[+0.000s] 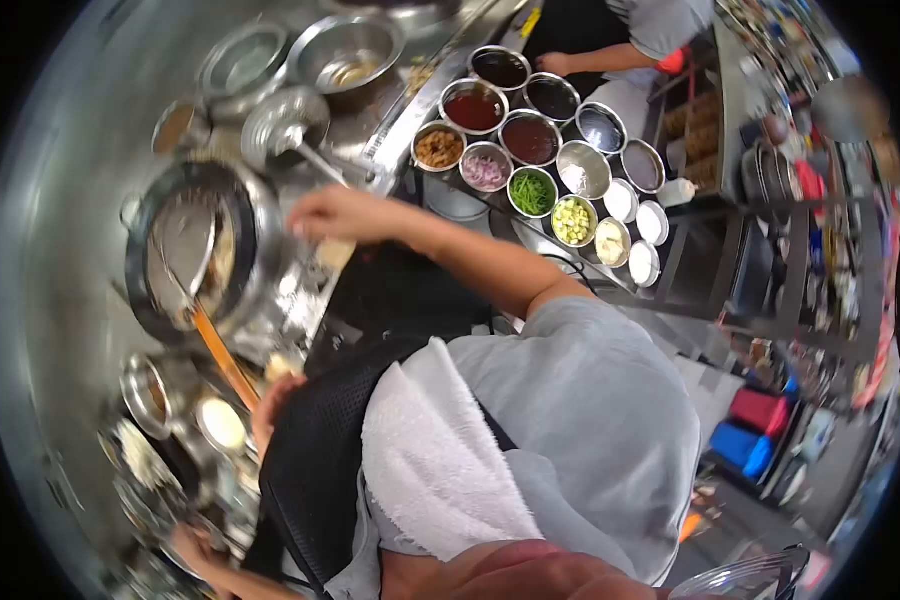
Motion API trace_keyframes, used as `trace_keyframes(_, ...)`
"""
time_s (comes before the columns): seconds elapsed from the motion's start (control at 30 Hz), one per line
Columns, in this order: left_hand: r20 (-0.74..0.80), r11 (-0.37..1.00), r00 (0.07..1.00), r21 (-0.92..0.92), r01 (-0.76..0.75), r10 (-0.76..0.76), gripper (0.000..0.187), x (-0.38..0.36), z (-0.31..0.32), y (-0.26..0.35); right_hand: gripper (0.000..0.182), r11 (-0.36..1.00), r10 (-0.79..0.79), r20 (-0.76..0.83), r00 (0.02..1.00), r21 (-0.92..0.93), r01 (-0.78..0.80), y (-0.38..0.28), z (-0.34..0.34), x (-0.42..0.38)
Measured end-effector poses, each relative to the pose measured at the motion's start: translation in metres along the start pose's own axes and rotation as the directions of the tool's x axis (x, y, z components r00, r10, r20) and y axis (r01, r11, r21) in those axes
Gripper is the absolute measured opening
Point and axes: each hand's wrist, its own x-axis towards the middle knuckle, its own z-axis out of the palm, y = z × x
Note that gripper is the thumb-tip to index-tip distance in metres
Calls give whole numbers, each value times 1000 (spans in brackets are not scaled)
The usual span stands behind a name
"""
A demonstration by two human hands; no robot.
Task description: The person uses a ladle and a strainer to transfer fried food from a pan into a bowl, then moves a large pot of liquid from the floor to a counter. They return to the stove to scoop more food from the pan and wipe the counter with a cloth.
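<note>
A steel worktop carries a dark wok. A long-handled strainer rests with its round head inside the wok; its long axis slants from the body, head pointing forward and to the person's right. A metal ladle lies beyond. The right hand hovers nearby, blurred, its grip's contents impossible to tell. The left hand, partly hidden, grips the strainer's wooden handle.
</note>
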Motion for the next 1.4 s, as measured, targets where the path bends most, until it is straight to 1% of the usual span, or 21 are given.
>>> trace_keyframes(0.03,34,999,999,29,-32,31,40,-57,-70,-23,30,981,104,81,991,154,-116,-12,4,-9)
trace_keyframes(0.1,13,974,999,220,-47,45,39,-159,-209,-66,31,923,73,87,993,372,-100,-10,20,-16)
trace_keyframes(0.17,-21,918,999,395,-34,46,37,-224,-329,-92,30,893,153,143,978,403,-198,-17,25,-11)
trace_keyframes(0.27,-108,792,993,610,30,46,35,-225,-414,-83,30,937,-9,167,986,346,-50,-33,27,20)
trace_keyframes(0.43,-288,525,950,832,183,125,32,-171,-451,-63,29,956,-162,307,938,283,73,-78,22,64)
trace_keyframes(0.5,-375,424,913,861,279,161,31,-165,-447,-73,29,972,-193,416,888,207,115,-77,23,87)
trace_keyframes(0.57,-500,339,844,842,420,194,30,-195,-431,-99,29,939,-244,488,838,-97,330,-64,23,128)
trace_keyframes(0.67,-654,277,723,754,596,222,30,-231,-365,-156,30,905,-264,382,886,-219,364,-83,7,139)
trace_keyframes(0.77,-372,827,927,532,182,35,37,-44,-5,37,32,962,-222,372,901,-67,264,-94,-4,137)
trace_keyframes(0.83,-164,989,981,122,-85,105,46,8,72,93,31,984,-177,364,914,85,156,-97,-4,144)
trace_keyframes(0.87,-120,1000,993,-27,9,-12,48,15,57,75,30,984,-173,341,924,103,146,-100,-6,150)
trace_keyframes(0.9,-15,998,998,-1,-55,55,49,22,38,51,30,982,-173,324,930,126,139,-104,-6,156)
trace_keyframes(0.97,-17,994,995,22,-103,103,46,18,25,45,30,977,-201,337,920,1,213,-108,-7,164)
trace_keyframes(1.03,-29,938,948,-141,-317,316,43,4,11,42,31,978,-79,592,802,-110,177,-98,-1,144)
trace_keyframes(1.07,-96,860,895,-248,-445,436,42,-10,12,46,35,996,-20,759,650,-44,82,-72,8,135)
trace_keyframes(1.1,-155,763,807,-264,-590,570,41,-22,11,44,46,987,140,853,502,-80,-139,-70,17,115)
trace_keyframes(1.17,-322,429,494,-253,-867,808,39,-41,40,58,57,941,116,965,236,-31,-336,-65,45,79)
trace_keyframes(1.2,52,339,339,-293,-894,939,31,-30,6,54,59,921,25,988,152,36,-387,-71,59,70)
trace_keyframes(1.23,26,331,338,-278,-902,941,31,-36,7,59,62,885,-38,991,131,94,-457,-83,72,61)
trace_keyframes(1.3,115,426,428,45,-904,896,22,-54,14,79,64,765,-161,982,98,187,-617,-97,92,52)
trace_keyframes(1.4,123,441,453,115,-890,883,14,-55,12,87,62,776,-343,929,140,365,-514,-108,106,53)
